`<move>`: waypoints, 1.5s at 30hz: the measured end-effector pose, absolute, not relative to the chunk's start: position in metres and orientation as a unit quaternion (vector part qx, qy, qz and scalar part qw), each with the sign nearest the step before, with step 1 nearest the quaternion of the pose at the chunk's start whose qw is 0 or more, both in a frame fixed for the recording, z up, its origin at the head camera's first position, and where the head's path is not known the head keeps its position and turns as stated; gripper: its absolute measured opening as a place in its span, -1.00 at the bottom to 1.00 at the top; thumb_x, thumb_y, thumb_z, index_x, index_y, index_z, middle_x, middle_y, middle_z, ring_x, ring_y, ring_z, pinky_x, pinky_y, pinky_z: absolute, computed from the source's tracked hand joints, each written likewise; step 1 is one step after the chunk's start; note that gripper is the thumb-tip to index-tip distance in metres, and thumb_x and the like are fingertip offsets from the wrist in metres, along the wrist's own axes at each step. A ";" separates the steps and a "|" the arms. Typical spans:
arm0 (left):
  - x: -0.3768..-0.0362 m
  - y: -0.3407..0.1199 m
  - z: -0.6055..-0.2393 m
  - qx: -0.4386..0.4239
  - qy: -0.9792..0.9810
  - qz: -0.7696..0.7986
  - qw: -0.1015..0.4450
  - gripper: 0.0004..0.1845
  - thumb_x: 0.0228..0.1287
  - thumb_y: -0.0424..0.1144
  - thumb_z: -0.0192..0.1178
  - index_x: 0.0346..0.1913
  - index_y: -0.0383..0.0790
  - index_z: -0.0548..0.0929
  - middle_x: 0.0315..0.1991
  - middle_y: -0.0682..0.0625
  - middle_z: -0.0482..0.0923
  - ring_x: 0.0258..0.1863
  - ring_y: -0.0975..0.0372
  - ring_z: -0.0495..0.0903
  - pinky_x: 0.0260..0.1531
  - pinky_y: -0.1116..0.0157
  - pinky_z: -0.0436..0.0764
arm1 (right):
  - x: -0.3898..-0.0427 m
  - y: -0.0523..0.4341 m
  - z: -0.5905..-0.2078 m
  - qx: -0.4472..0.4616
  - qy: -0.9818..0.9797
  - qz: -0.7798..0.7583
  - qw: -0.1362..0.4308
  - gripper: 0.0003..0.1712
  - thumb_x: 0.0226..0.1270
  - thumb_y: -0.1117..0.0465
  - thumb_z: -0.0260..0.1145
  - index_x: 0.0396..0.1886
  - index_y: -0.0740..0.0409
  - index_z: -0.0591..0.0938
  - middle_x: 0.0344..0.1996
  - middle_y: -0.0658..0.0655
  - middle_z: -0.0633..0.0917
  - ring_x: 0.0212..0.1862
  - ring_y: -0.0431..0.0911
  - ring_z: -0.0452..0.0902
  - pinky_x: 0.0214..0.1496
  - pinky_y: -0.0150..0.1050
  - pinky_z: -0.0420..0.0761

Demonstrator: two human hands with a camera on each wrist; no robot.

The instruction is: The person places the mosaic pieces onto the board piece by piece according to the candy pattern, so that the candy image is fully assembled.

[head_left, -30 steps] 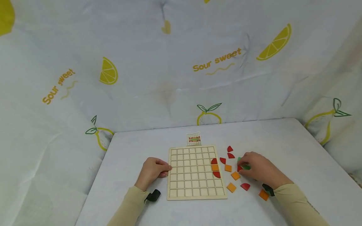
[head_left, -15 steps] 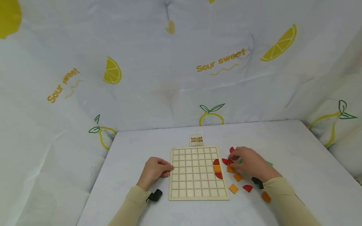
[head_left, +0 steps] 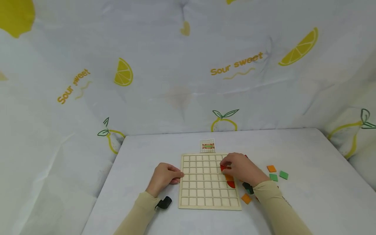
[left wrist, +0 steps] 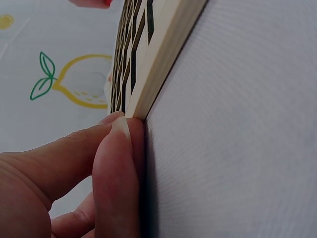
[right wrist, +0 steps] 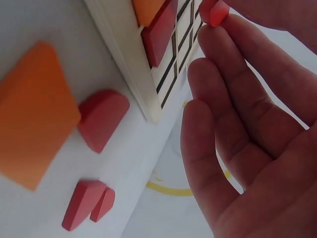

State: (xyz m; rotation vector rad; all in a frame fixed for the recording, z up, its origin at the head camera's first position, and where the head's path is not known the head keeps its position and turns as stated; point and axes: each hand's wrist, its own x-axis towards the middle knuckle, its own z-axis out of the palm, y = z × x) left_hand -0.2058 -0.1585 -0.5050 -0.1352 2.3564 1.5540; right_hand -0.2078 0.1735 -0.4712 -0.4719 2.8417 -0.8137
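A pale wooden grid board [head_left: 202, 192] lies flat on the white-covered table. At its left edge my left hand [head_left: 165, 178] pinches the rim between thumb and fingers, as the left wrist view shows too. My right hand [head_left: 243, 168] is over the right part of the board. It pinches a small red piece [right wrist: 215, 12] with a curved edge between thumb and fingertips. Just below the hand, an orange square tile [head_left: 229, 177] and a red quarter-circle piece [head_left: 231, 184] sit in the grid's right side. Part of the board is hidden under the right hand.
Behind the board lies a small pattern card [head_left: 208, 146]. Right of the board are loose tiles: an orange square [head_left: 246, 198], another orange tile [head_left: 271, 168], two green squares [head_left: 283, 175], and red pieces [right wrist: 104, 119] partly hidden by the right arm.
My right hand has gone from the loose tiles leftward onto the board, now pinching a red piece. The left hand stays at the board's edge. The head view has shifted slightly.
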 end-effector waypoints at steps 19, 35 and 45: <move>-0.208 -0.157 -0.507 -0.052 0.821 0.547 0.155 -0.77 0.06 -0.20 0.54 -0.31 -0.26 0.76 -0.46 -0.08 0.75 -0.57 0.29 0.71 -0.44 0.34 0.75 | -0.209 0.163 -0.478 -0.147 0.951 -0.262 0.076 -0.79 0.20 0.15 0.53 -0.16 -0.05 0.76 -0.21 -0.15 0.70 -0.13 -0.24 0.61 0.01 -0.20 0.69; -0.207 -0.159 -0.506 -0.055 0.820 0.547 0.159 -0.74 0.05 -0.18 0.54 -0.29 -0.26 0.75 -0.45 -0.08 0.75 -0.55 0.26 0.72 -0.43 0.33 0.76 | -0.211 0.161 -0.480 -0.162 0.950 -0.258 0.071 -0.85 0.23 0.20 0.50 -0.19 -0.03 0.77 -0.26 -0.13 0.71 -0.18 -0.22 0.59 -0.02 -0.21 0.67; -0.207 -0.157 -0.505 -0.057 0.822 0.546 0.154 -0.74 0.06 -0.17 0.54 -0.28 -0.26 0.75 -0.46 -0.08 0.75 -0.56 0.27 0.71 -0.44 0.33 0.75 | -0.212 0.160 -0.480 -0.163 0.949 -0.261 0.074 -0.85 0.22 0.22 0.49 -0.21 -0.03 0.77 -0.29 -0.14 0.70 -0.22 -0.24 0.54 -0.07 -0.24 0.63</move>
